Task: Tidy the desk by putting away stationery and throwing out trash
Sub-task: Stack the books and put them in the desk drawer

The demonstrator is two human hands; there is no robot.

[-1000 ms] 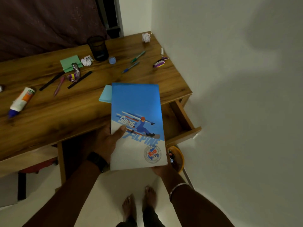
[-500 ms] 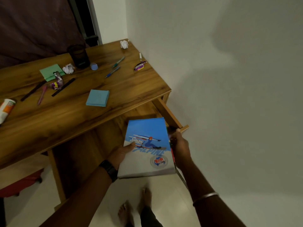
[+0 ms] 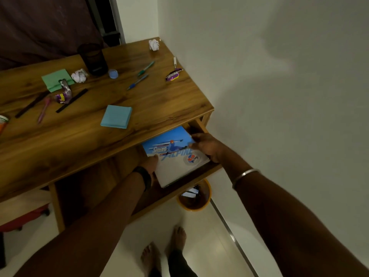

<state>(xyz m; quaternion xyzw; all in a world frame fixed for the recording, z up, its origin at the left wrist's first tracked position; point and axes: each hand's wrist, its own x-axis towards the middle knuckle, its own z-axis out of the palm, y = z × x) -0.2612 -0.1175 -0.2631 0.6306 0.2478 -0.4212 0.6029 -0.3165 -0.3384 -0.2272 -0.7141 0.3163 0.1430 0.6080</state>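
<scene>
Blue-and-white skiing-print notebook [image 3: 173, 156] held low in open wooden drawer [image 3: 191, 181], far end tucked under wooden counter [image 3: 79, 132]. My left hand [image 3: 150, 163] grips notebook's left edge, thumb on cover, fingers underneath. My right hand [image 3: 207, 146] pinches right edge, thumb on top. Blue square sticky-note pad [image 3: 116, 116] lies on counter just above. Orange round bin [image 3: 207, 198] stands on floor below drawer.
</scene>
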